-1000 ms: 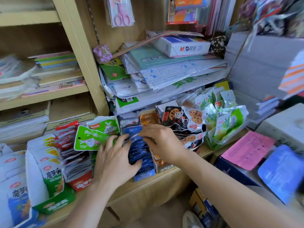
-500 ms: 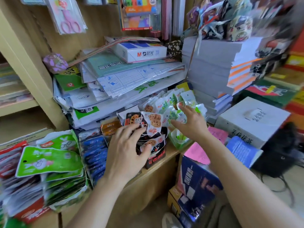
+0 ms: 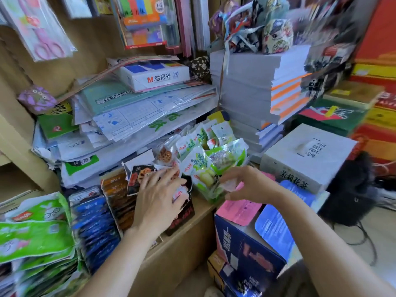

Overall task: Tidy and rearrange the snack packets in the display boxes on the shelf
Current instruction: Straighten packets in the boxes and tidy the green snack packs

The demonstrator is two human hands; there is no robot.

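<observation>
Left hand (image 3: pixel 158 196): flat, fingers spread, steadying black packets (image 3: pixel 139 179).
Right hand (image 3: pixel 246 183): pinching green packets (image 3: pixel 199 163) at shelf (image 3: pixel 203 211) right edge, likely to straighten them.

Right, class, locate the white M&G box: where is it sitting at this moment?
In the head view the white M&G box lies upper centre, on top of the slanting pile of plastic-sleeved papers, just left of the tall stack of white books.

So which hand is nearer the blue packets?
Left. The left hand lies on the dark packets, right of the blue packets; the right hand is farther right, at the green packets.
</observation>
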